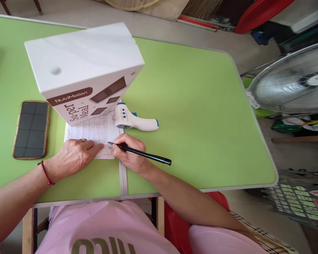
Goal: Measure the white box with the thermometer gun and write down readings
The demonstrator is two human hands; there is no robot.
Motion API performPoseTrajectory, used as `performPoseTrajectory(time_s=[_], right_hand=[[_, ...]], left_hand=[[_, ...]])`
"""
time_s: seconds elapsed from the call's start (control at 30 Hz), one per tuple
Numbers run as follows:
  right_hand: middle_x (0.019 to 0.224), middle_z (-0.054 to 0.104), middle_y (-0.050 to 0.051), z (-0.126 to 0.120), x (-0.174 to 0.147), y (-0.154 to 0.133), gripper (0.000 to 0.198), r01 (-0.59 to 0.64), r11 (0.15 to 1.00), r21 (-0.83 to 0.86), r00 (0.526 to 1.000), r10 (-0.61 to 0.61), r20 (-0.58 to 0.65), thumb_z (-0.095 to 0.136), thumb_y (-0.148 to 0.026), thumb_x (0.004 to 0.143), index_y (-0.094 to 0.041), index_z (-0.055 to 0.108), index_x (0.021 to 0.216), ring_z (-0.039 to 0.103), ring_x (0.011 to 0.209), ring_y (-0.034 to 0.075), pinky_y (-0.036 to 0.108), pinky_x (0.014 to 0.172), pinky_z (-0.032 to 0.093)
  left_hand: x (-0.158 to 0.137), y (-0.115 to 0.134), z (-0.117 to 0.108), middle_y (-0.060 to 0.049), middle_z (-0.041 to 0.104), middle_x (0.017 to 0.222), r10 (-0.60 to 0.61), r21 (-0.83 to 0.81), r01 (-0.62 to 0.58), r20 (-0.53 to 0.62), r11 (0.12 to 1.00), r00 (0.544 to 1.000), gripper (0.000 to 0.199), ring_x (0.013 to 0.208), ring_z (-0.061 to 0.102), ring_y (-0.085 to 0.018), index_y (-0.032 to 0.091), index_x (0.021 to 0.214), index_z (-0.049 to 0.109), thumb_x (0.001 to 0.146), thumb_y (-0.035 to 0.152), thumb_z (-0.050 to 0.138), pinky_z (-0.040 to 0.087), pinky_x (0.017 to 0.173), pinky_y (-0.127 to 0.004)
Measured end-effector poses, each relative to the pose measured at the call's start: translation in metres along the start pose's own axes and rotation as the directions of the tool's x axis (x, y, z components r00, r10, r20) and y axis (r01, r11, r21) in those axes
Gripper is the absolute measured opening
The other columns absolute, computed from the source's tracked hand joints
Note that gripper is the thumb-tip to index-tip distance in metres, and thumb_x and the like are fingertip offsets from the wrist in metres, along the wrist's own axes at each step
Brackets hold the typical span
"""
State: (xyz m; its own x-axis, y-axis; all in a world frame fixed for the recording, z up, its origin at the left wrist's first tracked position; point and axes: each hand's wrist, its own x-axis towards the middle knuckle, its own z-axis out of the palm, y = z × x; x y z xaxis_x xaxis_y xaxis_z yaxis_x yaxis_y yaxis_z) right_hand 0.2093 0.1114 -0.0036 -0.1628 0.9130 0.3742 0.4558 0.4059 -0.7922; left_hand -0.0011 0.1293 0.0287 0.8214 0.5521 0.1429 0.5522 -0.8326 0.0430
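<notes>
My right hand (131,155) pinches a black pen (149,156); its tip points left, at the lower right part of a white sheet of paper (88,131) covered with dense handwriting. Flat on the lower left of that sheet lies my left hand (75,157), fingers stretched toward the pen tip, a ring on one finger. A white NutriMotion box (82,58) stands at the sheet's far edge and hides part of it. Touching the sheet's right side is a white and blue infrared thermometer (137,121), lying on its side.
A phone (31,130) in a brown-edged case lies left of the paper on the green folding table (196,113). The table's seam runs beside the sheet. Beyond the right edge stands a large fan (294,79). A red stool (176,224) is under the near edge.
</notes>
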Motion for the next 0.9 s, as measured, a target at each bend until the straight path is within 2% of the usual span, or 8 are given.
performPoseTrajectory(time_s=[0.23,0.43,0.77,0.9], right_hand=[[0.057,0.053,-0.005,-0.0026,0.0013,-0.0012,0.015,-0.001,1.000,0.012,0.999,0.000,0.035,0.054,-0.012,0.077,-0.022,0.047,0.068,0.052,0.051,0.010,0.023,0.051,0.043],[0.056,0.053,-0.005,-0.0038,0.0012,-0.0010,0.013,-0.004,1.000,0.014,1.000,0.004,0.002,0.057,-0.014,0.078,-0.022,0.050,0.070,0.052,0.050,0.010,0.022,0.051,0.044],[0.057,0.055,-0.005,-0.0011,0.0008,-0.0002,0.013,0.007,1.000,-0.009,1.000,-0.006,0.011,0.056,-0.014,0.078,-0.022,0.051,0.070,0.052,0.051,0.010,0.023,0.051,0.044],[0.057,0.053,-0.005,-0.0008,0.0005,-0.0001,0.013,0.001,1.000,0.008,1.000,-0.001,0.006,0.056,-0.014,0.078,-0.022,0.051,0.069,0.050,0.050,0.009,0.023,0.051,0.043]], left_hand=[[-0.0008,-0.0005,-0.0001,0.001,0.056,0.062,0.010,0.003,-0.010,-0.001,1.000,1.000,0.026,0.047,0.052,-0.013,0.016,0.103,0.062,0.093,0.009,0.038,0.030,0.040,-0.025],[-0.0004,0.0002,-0.0005,0.001,0.055,0.061,0.022,0.008,-0.021,-0.031,1.000,0.999,0.027,0.045,0.051,-0.015,0.016,0.100,0.062,0.093,0.008,0.038,0.029,0.039,-0.026],[0.0001,-0.0006,-0.0012,0.001,0.055,0.062,0.009,0.011,-0.009,0.017,1.000,1.000,0.023,0.048,0.052,-0.012,0.017,0.102,0.061,0.092,0.010,0.041,0.030,0.041,-0.023],[0.0004,-0.0004,-0.0011,0.001,0.055,0.062,0.006,0.008,-0.006,0.003,1.000,1.000,0.025,0.047,0.051,-0.012,0.017,0.102,0.061,0.092,0.009,0.039,0.030,0.041,-0.023]])
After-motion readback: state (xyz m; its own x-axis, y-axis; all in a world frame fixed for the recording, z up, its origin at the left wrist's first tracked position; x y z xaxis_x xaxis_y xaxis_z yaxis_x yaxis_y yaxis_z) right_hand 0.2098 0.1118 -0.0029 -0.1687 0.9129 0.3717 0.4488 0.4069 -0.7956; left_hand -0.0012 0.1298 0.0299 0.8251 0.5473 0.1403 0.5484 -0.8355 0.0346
